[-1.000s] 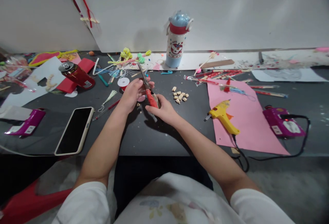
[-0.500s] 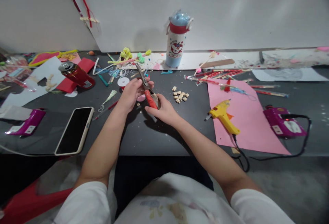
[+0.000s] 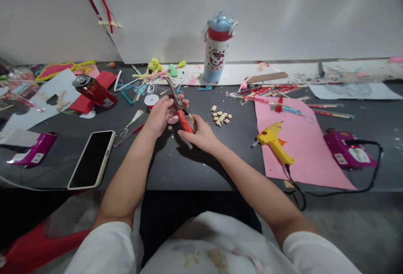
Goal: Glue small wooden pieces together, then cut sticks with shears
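Observation:
My right hand (image 3: 201, 134) is wrapped round the handles of red-handled pliers (image 3: 185, 121), their metal jaws tilted up and to the left. At the jaws is my left hand (image 3: 162, 114), its fingers bent around behind them. Whatever it pinches there, if anything, is hidden by the tool. A small heap of short cut wooden pieces (image 3: 221, 117) lies on the dark table just right of the tool. Tiny wood scraps (image 3: 170, 127) and a pink round piece (image 3: 173, 119) rest under my hands.
A bottle (image 3: 215, 51) stands at the back. To the right, a yellow glue gun (image 3: 275, 142) lies on pink paper (image 3: 302, 160), its cord near a purple box (image 3: 348, 150). A phone (image 3: 92, 159), a tilted red can (image 3: 94, 92) and a white spool (image 3: 151, 100) are left.

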Action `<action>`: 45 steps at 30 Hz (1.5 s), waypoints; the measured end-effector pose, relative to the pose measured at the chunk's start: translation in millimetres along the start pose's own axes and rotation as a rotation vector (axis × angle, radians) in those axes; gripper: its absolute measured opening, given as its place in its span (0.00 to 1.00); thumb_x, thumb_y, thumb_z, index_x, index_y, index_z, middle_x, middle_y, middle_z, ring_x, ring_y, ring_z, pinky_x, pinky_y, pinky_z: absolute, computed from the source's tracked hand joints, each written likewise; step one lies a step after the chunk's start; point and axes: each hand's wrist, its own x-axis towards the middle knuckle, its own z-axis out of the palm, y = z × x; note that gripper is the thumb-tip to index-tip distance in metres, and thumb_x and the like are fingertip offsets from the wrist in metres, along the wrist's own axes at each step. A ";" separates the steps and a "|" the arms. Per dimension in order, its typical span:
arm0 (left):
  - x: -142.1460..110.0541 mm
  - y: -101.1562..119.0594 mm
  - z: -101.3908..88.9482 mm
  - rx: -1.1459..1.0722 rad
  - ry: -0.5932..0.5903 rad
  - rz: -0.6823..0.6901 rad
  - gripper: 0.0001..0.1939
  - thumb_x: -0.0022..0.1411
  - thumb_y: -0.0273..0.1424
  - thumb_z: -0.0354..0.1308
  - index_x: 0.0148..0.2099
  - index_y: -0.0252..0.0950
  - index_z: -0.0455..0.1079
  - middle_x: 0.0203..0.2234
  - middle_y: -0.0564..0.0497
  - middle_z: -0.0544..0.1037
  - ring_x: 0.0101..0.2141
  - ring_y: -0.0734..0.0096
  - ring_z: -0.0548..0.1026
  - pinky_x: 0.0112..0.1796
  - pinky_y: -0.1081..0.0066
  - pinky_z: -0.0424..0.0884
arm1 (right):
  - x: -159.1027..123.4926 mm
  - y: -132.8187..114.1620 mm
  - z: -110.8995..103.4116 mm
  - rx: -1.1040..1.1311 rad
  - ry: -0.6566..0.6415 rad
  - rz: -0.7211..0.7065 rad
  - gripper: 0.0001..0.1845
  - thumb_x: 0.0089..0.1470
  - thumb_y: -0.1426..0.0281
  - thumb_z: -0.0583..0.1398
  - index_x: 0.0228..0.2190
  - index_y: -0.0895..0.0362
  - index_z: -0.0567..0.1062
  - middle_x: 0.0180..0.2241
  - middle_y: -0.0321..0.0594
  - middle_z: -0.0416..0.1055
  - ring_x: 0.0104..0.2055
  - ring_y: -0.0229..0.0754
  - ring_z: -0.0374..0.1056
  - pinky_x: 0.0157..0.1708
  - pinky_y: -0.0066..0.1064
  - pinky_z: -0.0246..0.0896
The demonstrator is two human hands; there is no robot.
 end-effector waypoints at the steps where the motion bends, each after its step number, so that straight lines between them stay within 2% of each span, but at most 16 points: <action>1: -0.1 0.0 0.0 -0.012 -0.004 0.000 0.17 0.58 0.41 0.56 0.46 0.37 0.73 0.41 0.46 0.82 0.43 0.62 0.80 0.38 0.68 0.75 | 0.1 0.1 0.1 0.004 -0.003 -0.001 0.28 0.43 0.52 0.66 0.40 0.56 0.67 0.35 0.38 0.73 0.34 0.41 0.68 0.38 0.36 0.62; 9: 2.1 -1.7 -1.6 0.005 0.015 -0.015 0.19 0.58 0.44 0.55 0.45 0.36 0.74 0.39 0.45 0.82 0.40 0.63 0.80 0.37 0.67 0.76 | -0.2 -0.1 0.2 -0.003 0.013 -0.002 0.28 0.43 0.52 0.66 0.41 0.56 0.67 0.34 0.38 0.73 0.33 0.41 0.68 0.37 0.35 0.62; 12: 6.5 -5.1 -4.5 0.039 0.112 0.014 0.17 0.56 0.46 0.57 0.38 0.37 0.72 0.32 0.47 0.80 0.34 0.64 0.79 0.34 0.67 0.75 | -0.1 1.8 -0.6 -0.032 0.047 -0.018 0.30 0.43 0.51 0.66 0.42 0.55 0.67 0.33 0.37 0.72 0.32 0.41 0.68 0.36 0.35 0.63; 14: 8.5 -6.0 -6.4 0.047 0.199 0.052 0.14 0.54 0.44 0.60 0.33 0.38 0.70 0.26 0.51 0.77 0.29 0.67 0.77 0.31 0.68 0.73 | -0.2 2.0 -2.1 -0.067 0.077 -0.030 0.30 0.43 0.51 0.66 0.43 0.54 0.67 0.34 0.37 0.72 0.31 0.41 0.67 0.35 0.36 0.63; 16: 8.5 -5.2 -7.6 0.035 0.239 0.084 0.12 0.53 0.41 0.62 0.30 0.39 0.69 0.24 0.53 0.75 0.27 0.70 0.75 0.30 0.69 0.72 | -0.4 0.7 -4.3 -0.126 0.118 -0.043 0.29 0.43 0.52 0.65 0.43 0.54 0.66 0.36 0.40 0.73 0.33 0.43 0.68 0.36 0.38 0.64; 20: 4.5 -0.9 -7.2 0.004 0.213 0.133 0.10 0.51 0.37 0.66 0.29 0.38 0.71 0.23 0.54 0.73 0.24 0.74 0.72 0.28 0.71 0.69 | -0.2 -3.1 -8.6 -0.249 0.210 -0.087 0.29 0.43 0.56 0.66 0.44 0.56 0.67 0.42 0.47 0.73 0.41 0.48 0.70 0.43 0.42 0.65; 25: 1.7 1.3 -5.8 0.031 0.218 0.141 0.10 0.49 0.38 0.68 0.27 0.38 0.74 0.21 0.54 0.74 0.21 0.78 0.69 0.26 0.73 0.67 | 1.0 -2.7 -10.3 -0.319 0.255 -0.116 0.30 0.42 0.57 0.66 0.45 0.57 0.67 0.43 0.50 0.72 0.44 0.52 0.70 0.45 0.45 0.65; 35: 3.2 0.7 -6.7 0.019 0.208 0.156 0.14 0.44 0.41 0.73 0.26 0.37 0.76 0.17 0.56 0.73 0.18 0.81 0.68 0.22 0.77 0.65 | 2.4 0.7 -8.4 -0.456 0.280 -0.148 0.31 0.43 0.57 0.64 0.46 0.60 0.68 0.42 0.53 0.72 0.45 0.55 0.69 0.46 0.47 0.64; 39: 4.4 2.9 -5.0 0.027 0.232 0.127 0.15 0.37 0.39 0.75 0.24 0.36 0.76 0.15 0.56 0.72 0.16 0.81 0.67 0.20 0.78 0.63 | 3.2 2.0 -7.1 -0.473 0.305 -0.162 0.29 0.42 0.59 0.64 0.46 0.59 0.68 0.41 0.51 0.73 0.44 0.54 0.70 0.45 0.46 0.65; 45: 5.0 3.3 -7.0 -0.012 0.230 0.091 0.14 0.37 0.37 0.74 0.23 0.35 0.74 0.15 0.56 0.72 0.16 0.81 0.67 0.20 0.78 0.64 | 3.7 5.1 -6.4 -0.472 0.306 -0.180 0.29 0.42 0.58 0.63 0.45 0.59 0.68 0.41 0.52 0.73 0.44 0.55 0.70 0.44 0.47 0.66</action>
